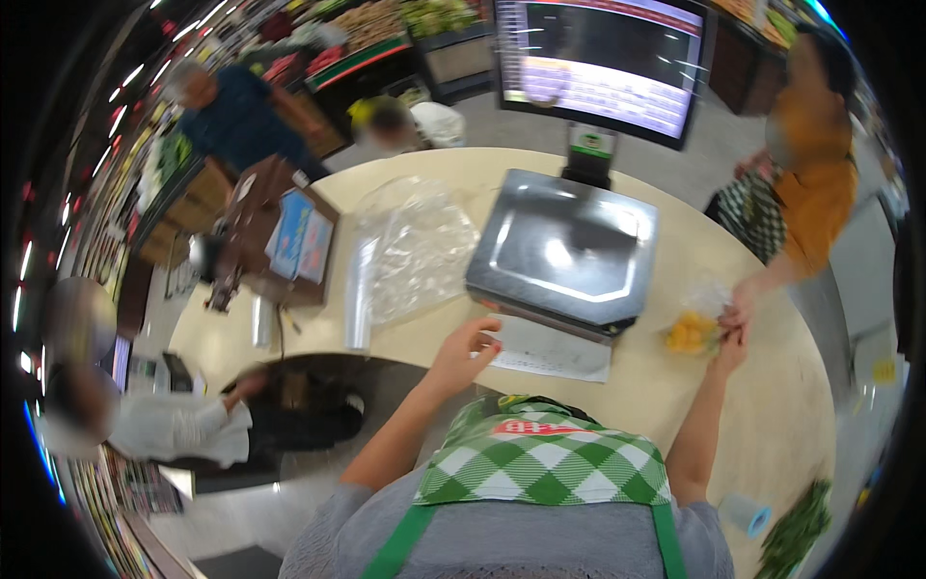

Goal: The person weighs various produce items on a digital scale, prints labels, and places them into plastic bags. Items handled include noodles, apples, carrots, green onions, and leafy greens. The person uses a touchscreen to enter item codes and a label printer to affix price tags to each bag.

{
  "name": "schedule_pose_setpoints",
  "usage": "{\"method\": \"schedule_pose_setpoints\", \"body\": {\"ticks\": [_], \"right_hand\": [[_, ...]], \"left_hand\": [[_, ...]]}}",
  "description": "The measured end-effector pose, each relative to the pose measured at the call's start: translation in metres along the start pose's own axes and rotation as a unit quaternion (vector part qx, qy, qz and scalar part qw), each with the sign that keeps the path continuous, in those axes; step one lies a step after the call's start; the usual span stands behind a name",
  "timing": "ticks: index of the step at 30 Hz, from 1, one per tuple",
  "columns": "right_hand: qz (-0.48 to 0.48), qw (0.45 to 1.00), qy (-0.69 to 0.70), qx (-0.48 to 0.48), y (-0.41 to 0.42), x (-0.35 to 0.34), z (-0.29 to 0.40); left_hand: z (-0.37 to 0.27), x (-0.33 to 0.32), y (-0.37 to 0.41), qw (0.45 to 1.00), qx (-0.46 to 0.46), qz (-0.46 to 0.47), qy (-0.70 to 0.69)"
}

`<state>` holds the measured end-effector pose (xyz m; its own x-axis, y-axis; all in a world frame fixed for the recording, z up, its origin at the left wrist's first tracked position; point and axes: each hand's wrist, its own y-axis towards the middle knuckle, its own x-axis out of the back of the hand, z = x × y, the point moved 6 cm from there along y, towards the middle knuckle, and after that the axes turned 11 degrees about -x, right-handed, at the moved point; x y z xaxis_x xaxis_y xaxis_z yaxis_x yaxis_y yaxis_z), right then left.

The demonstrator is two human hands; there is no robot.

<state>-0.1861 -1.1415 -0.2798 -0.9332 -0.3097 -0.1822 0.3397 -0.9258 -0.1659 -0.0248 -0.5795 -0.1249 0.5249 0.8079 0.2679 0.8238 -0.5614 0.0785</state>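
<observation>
My right hand (731, 352) is closed on the gathered top of a clear plastic bag of orange-yellow produce (691, 333), at the right of the round table. Another person's hand (739, 304) meets mine at the same bag. With fingers slightly bent and apart, my left hand (466, 351) hovers near the front left corner of a weighing scale (571, 242), holding nothing. Beneath the scale's front edge a white sheet (550, 347) with writing lies on the table. The scale's metal plate bears nothing.
A monitor (600, 65) stands behind the scale. Left of the scale lie clear plastic bags (416, 253) and a brown box-like device (278, 231). Leafy greens (799, 528) and a tape roll (745, 515) are at the lower right. Several people stand around the round table (781, 434).
</observation>
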Motion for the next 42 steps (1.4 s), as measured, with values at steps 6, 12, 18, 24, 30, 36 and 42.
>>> {"method": "schedule_pose_setpoints", "body": {"ticks": [6, 12, 18, 24, 30, 36, 42], "right_hand": [[-0.046, 0.995, -0.059, 0.064, -0.037, -0.034, 0.007], [0.088, 0.953, -0.281, 0.078, -0.151, -0.089, -0.025], [0.469, 0.805, -0.322, 0.170, -0.344, -0.235, -0.014], [0.637, 0.581, -0.371, 0.345, -0.468, -0.398, -0.037], [0.642, 0.366, -0.505, 0.447, -0.497, -0.478, -0.136], [0.612, 0.390, -0.554, 0.408, -0.478, -0.518, -0.188], [0.644, 0.375, -0.567, 0.351, -0.488, -0.550, -0.190]], "left_hand": [[0.006, -0.002, -0.024, 0.995, -0.010, 0.047, 0.092], [0.053, 0.057, -0.038, 0.970, 0.020, 0.003, 0.240], [0.134, 0.207, -0.073, 0.875, 0.066, -0.261, 0.402], [0.214, 0.275, -0.108, 0.847, 0.277, -0.201, 0.406], [0.226, 0.288, -0.089, 0.868, 0.306, -0.204, 0.333], [0.257, 0.305, -0.107, 0.922, 0.222, -0.313, 0.055], [0.190, 0.304, -0.148, 0.913, 0.104, -0.390, -0.062]]}}
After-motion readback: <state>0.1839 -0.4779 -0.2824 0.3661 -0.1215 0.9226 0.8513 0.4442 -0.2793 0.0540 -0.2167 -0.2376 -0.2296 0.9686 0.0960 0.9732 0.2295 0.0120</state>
